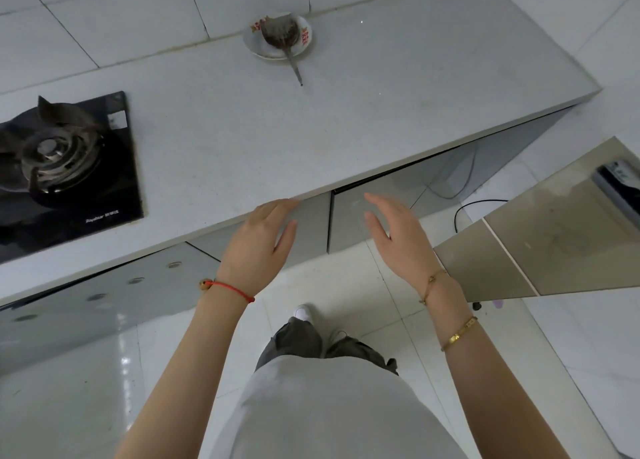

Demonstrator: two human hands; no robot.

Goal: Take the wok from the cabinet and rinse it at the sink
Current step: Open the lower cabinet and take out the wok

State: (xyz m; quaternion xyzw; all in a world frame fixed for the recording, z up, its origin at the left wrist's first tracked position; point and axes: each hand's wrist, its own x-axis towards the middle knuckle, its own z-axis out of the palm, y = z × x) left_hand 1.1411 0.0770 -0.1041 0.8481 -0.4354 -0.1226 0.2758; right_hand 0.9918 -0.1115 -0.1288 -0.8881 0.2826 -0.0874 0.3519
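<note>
Grey glossy cabinet doors (374, 202) run under the white countertop (263, 140). Both of my hands are stretched toward them, just below the counter's front edge. My left hand (263, 237) has its fingers apart, its fingertips at the counter edge in front of the left door. My right hand (398, 237) is open and held edge-on in front of the right door, holding nothing. Neither the wok nor the sink is in view.
A black gas hob (65, 171) with a burner sits at the left of the counter. A white dish (277, 39) holding a metal ladle stands at the back by the tiled wall. A second glossy surface (540, 244) juts in at the right, and a black cable (464, 209) lies on the floor.
</note>
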